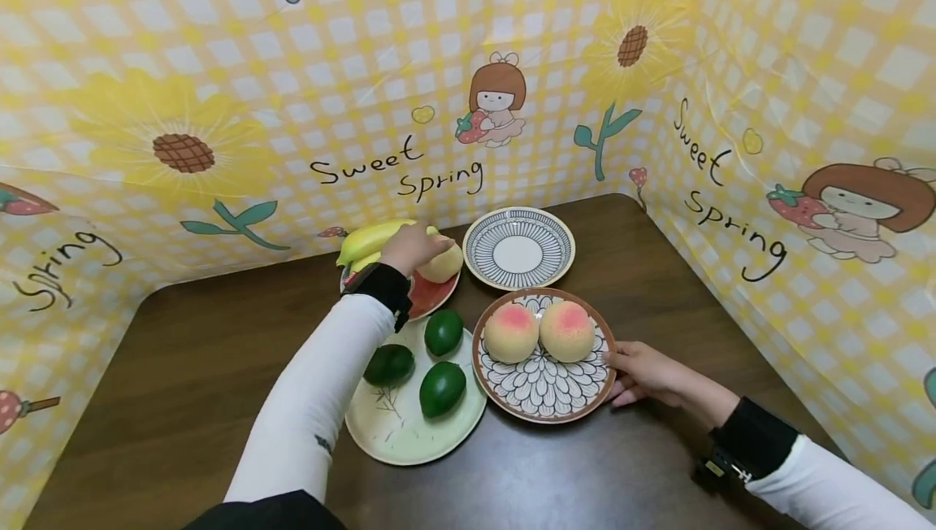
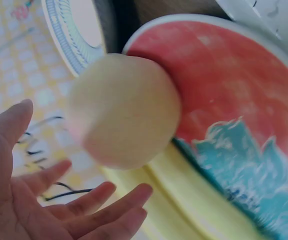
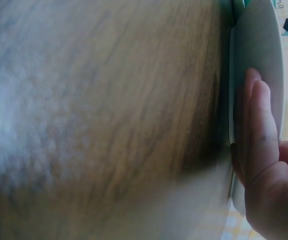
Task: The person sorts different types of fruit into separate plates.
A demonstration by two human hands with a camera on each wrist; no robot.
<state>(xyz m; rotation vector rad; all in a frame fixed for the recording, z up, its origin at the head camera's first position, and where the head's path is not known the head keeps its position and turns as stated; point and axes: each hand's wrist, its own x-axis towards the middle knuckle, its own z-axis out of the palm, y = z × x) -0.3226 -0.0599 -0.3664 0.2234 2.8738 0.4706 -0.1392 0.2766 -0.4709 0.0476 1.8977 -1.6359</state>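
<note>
My left hand (image 1: 413,249) is over a red plate (image 1: 433,296) at the back, beside a peach (image 1: 442,265). In the left wrist view its fingers are spread and relaxed, with a gap between the thumb and the pale round peach (image 2: 126,111). Yellow bananas (image 1: 366,241) lie on the same plate, partly behind the hand. My right hand (image 1: 649,371) holds the right rim of a brown-rimmed plate (image 1: 548,410), thumb at the top edge and fingers along the underside. Two pink-topped peaches (image 1: 511,333) sit side by side on that plate.
A pale green plate (image 1: 409,447) with several dark green fruits (image 1: 442,390) stands front left, touching or close to the brown-rimmed plate. A striped plate (image 1: 519,254) with nothing on it stands at the back. Yellow checked cloth (image 1: 351,91) walls the brown table (image 1: 183,400) behind and at right.
</note>
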